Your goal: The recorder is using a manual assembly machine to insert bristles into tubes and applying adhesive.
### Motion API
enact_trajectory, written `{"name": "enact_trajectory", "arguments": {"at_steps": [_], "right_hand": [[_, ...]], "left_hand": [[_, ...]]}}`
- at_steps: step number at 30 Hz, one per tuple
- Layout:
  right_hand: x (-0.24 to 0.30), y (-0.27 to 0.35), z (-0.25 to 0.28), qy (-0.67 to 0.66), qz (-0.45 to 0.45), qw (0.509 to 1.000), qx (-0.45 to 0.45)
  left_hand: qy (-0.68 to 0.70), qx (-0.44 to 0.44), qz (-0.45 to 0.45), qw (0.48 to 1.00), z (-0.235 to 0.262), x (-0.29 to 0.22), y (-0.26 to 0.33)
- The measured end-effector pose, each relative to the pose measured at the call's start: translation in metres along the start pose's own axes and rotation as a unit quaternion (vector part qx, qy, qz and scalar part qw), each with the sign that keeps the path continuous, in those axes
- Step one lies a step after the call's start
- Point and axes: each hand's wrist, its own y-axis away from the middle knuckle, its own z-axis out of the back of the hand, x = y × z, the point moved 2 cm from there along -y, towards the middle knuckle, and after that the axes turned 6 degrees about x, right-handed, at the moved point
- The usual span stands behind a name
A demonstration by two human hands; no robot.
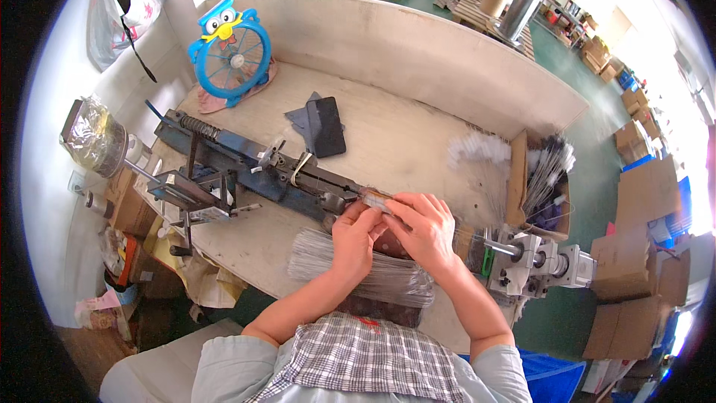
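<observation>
Pinching a small, pale, thin piece between narrowed fingers, the left hand and right hand meet at the right end of the long, dark metal machine. Work looks partway along: white-tufted thin rods in the brown cardboard box at right seem finished, while the loose grey wire bundle on the near table seems left.

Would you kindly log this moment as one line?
grip: left hand, right hand | on: small pale piece | body side: wire bundle
</observation>
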Motion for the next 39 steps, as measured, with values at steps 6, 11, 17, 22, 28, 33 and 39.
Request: {"name": "enact_trajectory", "arguments": {"at_steps": [6, 11, 17, 22, 28, 33, 39], "right_hand": [[-0.002, -0.001, 0.002, -0.002, 0.0, 1.0, 0.004], [0.011, -0.009, 0.021, 0.002, -0.029, 0.999, -0.018], [-0.001, 0.01, 0.011, 0.054, -0.018, 0.995, 0.085], [-0.004, 0.011, 0.018, 0.04, -0.031, 0.995, 0.083], [-0.001, 0.012, 0.036, -0.049, -0.032, 0.998, 0.029], [-0.02, 0.068, 0.008, -0.064, -0.102, 0.983, 0.141], [-0.019, 0.09, 0.01, -0.022, -0.135, 0.958, 0.254]], "left_hand": [[-0.006, 0.013, 0.006, 1.0, -0.002, 0.0, -0.001], [0.035, 0.017, 0.03, 0.999, -0.001, -0.006, 0.001], [-0.001, 0.002, 0.056, 0.998, 0.004, -0.009, 0.007], [-0.047, 0.026, 0.062, 0.997, -0.003, -0.011, 0.009], [-0.107, 0.04, 0.087, 0.99, 0.003, -0.007, 0.019], [-0.253, 0.05, 0.126, 0.958, 0.033, -0.025, 0.031], [-0.013, -0.291, -0.08, 0.953, 0.203, -0.112, 0.036]]}}
